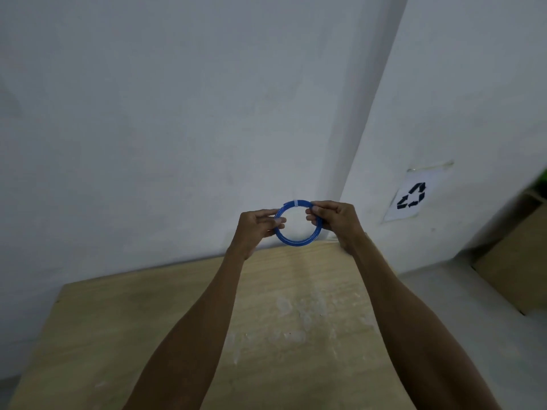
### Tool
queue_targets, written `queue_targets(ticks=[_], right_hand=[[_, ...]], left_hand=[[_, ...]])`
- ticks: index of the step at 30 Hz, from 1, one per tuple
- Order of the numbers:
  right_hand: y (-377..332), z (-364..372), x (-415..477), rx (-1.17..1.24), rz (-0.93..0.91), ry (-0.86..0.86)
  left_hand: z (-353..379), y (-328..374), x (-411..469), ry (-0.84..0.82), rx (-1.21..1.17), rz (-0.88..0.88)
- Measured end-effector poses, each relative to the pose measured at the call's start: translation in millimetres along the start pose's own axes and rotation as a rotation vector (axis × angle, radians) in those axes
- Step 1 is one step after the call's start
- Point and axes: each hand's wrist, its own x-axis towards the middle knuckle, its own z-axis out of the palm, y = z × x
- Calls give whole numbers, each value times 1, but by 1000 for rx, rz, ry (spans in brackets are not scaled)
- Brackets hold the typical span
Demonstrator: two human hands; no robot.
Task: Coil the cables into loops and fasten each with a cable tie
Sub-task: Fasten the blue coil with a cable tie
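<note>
A blue cable (296, 240) is wound into a round coil of several turns and held up in the air in front of the white wall, above the far edge of the wooden table (165, 327). A thin white cable tie (295, 203) wraps the top of the coil. My left hand (257, 226) pinches the coil's left side between thumb and fingers. My right hand (337, 220) pinches its upper right side. Both arms are stretched out forward.
A white sheet with a black recycling symbol (411, 196) hangs on the right wall. A brown cardboard box (515, 261) stands on the floor at the right. The wall corner runs just behind the coil.
</note>
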Motion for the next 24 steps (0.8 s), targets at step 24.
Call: queue_targets(ticks=[24], right_hand=[[214, -247, 129, 384, 458, 293]], left_hand=[[252, -206, 176, 293, -126, -409]])
